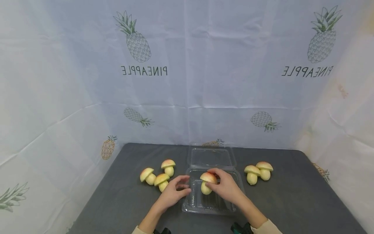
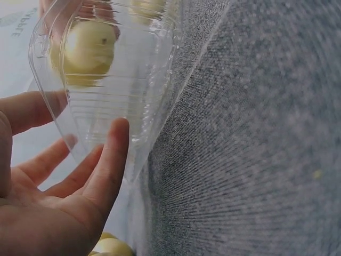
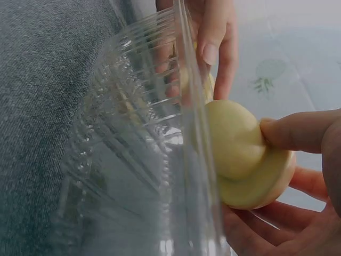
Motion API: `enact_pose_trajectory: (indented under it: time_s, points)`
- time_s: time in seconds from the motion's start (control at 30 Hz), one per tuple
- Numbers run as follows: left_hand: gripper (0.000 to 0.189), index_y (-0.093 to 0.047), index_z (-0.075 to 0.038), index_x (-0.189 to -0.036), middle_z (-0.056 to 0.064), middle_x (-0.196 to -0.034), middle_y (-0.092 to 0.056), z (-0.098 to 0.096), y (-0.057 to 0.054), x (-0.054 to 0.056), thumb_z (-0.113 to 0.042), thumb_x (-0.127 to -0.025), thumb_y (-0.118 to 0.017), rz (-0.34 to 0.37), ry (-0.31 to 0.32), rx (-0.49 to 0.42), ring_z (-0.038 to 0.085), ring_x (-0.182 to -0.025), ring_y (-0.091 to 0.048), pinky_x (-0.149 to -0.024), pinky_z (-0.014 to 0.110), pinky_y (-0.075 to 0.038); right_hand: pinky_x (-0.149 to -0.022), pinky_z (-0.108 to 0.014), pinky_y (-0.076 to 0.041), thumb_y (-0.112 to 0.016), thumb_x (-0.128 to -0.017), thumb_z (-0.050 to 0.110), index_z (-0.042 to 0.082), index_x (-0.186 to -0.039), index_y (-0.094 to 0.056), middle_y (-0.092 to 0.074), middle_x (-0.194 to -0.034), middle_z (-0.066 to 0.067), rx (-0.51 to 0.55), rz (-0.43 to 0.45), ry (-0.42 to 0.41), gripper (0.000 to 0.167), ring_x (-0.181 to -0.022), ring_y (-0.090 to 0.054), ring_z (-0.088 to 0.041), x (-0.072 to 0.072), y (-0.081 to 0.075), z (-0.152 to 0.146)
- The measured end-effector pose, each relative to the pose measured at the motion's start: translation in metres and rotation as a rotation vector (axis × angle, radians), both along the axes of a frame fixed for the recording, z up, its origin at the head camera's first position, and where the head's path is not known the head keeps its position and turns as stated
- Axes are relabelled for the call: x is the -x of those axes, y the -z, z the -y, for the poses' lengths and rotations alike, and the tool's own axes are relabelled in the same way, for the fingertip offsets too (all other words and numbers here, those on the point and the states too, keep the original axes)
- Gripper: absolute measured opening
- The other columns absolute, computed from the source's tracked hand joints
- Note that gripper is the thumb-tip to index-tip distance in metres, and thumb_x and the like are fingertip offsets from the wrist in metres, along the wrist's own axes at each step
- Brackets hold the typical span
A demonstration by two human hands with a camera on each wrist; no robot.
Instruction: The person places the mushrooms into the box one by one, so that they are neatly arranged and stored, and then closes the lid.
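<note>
My right hand (image 1: pixel 227 187) grips a mushroom-shaped bun (image 1: pixel 206 185) with a reddish cap and pale yellow stem, held over a clear plastic clamshell box (image 1: pixel 190 203). In the right wrist view the thumb presses the side of this bun (image 3: pixel 234 138), fingers under its cap, beside the box wall (image 3: pixel 186 133). The left hand (image 1: pixel 173 194) is at the box's left edge, its fingers spread and relaxed. Seen from the left wrist, those fingers (image 2: pixel 114 154) lie along the outside of the clear wall (image 2: pixel 80 122). The box's lid (image 1: pixel 211 157) is folded back behind it.
Left of the box, three more mushroom-shaped buns lie grouped, one of them (image 1: pixel 168 167) farthest back. Two others stand together on the right, the nearer bun (image 1: pixel 252 175) touching its neighbour (image 1: pixel 265 170). A dark grey table (image 1: pixel 280 208) is bordered by pineapple-print curtains (image 1: pixel 204 81).
</note>
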State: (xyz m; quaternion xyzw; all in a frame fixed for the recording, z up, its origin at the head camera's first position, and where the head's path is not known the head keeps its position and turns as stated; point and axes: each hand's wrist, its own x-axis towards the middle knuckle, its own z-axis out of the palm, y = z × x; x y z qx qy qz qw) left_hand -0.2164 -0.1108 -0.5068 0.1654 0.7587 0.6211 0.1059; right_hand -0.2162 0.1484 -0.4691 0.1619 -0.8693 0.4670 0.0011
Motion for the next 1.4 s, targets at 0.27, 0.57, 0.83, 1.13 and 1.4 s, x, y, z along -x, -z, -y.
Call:
enact_pose_trajectory:
  time_s: [0.27, 0.57, 0.83, 1.13, 1.4]
  points:
    - [0.054, -0.052, 0.002, -0.143, 0.027, -0.141, -0.051, -0.001, -0.001, 0.0, -0.013, -0.095, -0.072, 0.0, -0.007, 0.007, 0.037, -0.118, -0.061, -0.081, 0.028, -0.056, -0.072, -0.03, -0.055, -0.08, -0.089, 0.024, 0.005, -0.129, -0.065, -0.064, -0.117, -0.008, -0.036, -0.042, 0.023, 0.047, -0.099, -0.064, -0.023, 0.007, 0.008, 0.011]
    - [0.053, -0.052, 0.001, -0.142, 0.026, -0.141, -0.052, 0.0, 0.0, 0.0, -0.013, -0.096, -0.072, -0.003, -0.005, 0.023, 0.035, -0.118, -0.061, -0.082, 0.03, -0.057, -0.07, -0.035, -0.053, -0.079, -0.088, 0.021, 0.001, -0.13, -0.064, -0.062, -0.111, -0.009, -0.102, -0.001, 0.016, 0.049, -0.092, -0.061, -0.019, 0.008, 0.012, 0.027]
    - [0.052, -0.052, 0.001, -0.142, 0.026, -0.142, -0.051, 0.0, 0.002, 0.001, -0.013, -0.096, -0.072, -0.005, 0.003, 0.026, 0.035, -0.117, -0.062, -0.083, 0.03, -0.057, -0.072, -0.039, -0.054, -0.08, -0.087, 0.019, 0.0, -0.128, -0.064, -0.064, -0.114, -0.011, -0.125, -0.002, 0.022, 0.048, -0.092, -0.062, -0.021, 0.01, 0.016, 0.036]
    - [0.05, -0.054, -0.001, -0.14, 0.025, -0.14, -0.053, 0.002, 0.0, 0.002, -0.014, -0.095, -0.071, -0.033, 0.004, 0.05, 0.036, -0.116, -0.062, -0.083, 0.03, -0.057, -0.075, -0.042, -0.055, -0.081, -0.086, 0.02, 0.001, -0.125, -0.064, -0.065, -0.114, -0.012, -0.16, -0.03, 0.048, 0.046, -0.094, -0.063, -0.025, 0.012, 0.017, 0.047]
    - [0.05, -0.055, 0.0, -0.14, 0.024, -0.138, -0.054, 0.001, 0.002, 0.002, -0.014, -0.095, -0.071, -0.036, 0.004, 0.053, 0.036, -0.115, -0.063, -0.081, 0.029, -0.057, -0.073, -0.042, -0.053, -0.08, -0.088, 0.019, 0.0, -0.128, -0.063, -0.065, -0.112, -0.013, -0.197, -0.038, 0.05, 0.048, -0.092, -0.062, -0.025, 0.011, 0.018, 0.048]
